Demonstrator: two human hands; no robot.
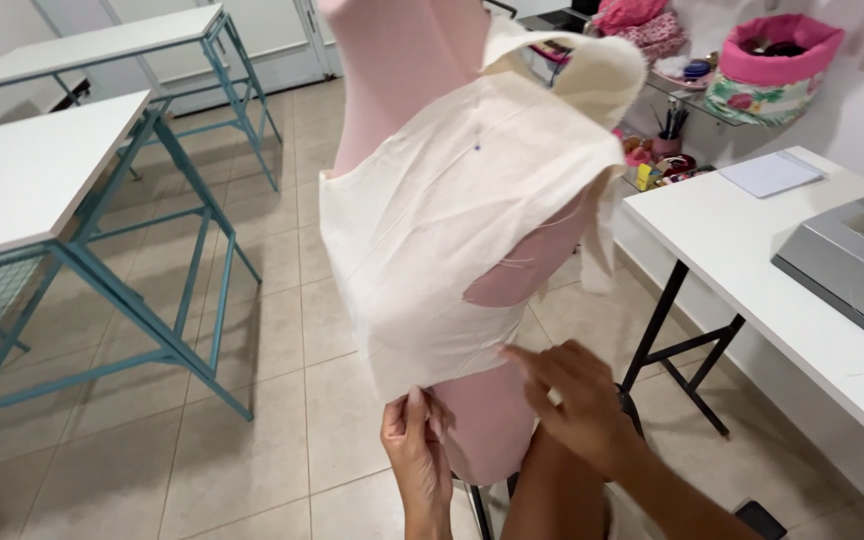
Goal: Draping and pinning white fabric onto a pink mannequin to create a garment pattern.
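One pink dress form [422, 60], draped with one cream muslin piece [452, 220] above both hands. Draping seemingly well along: cloth wrapped round the bust, one blue-headed pin [477, 146] high above the grip, hem loose. Left hand [417, 450]: grip clamped on the hem's lower edge. Right hand [577, 400] just beside: grip apart, fingers flat against the form.

Form: a pink fabric dress form [492, 420] stands on a tiled floor [252, 400].
Cloth: a cream muslin cloth piece [442, 230] drapes over it, held by a blue-headed pin [477, 147].
Left hand [417, 450]: fingers pinch the cloth's lower edge.
Right hand [577, 400]: fingers touch the cloth's hem.
Surroundings: white table with black legs [752, 260] at right; white table with teal frame [22, 170] at left.
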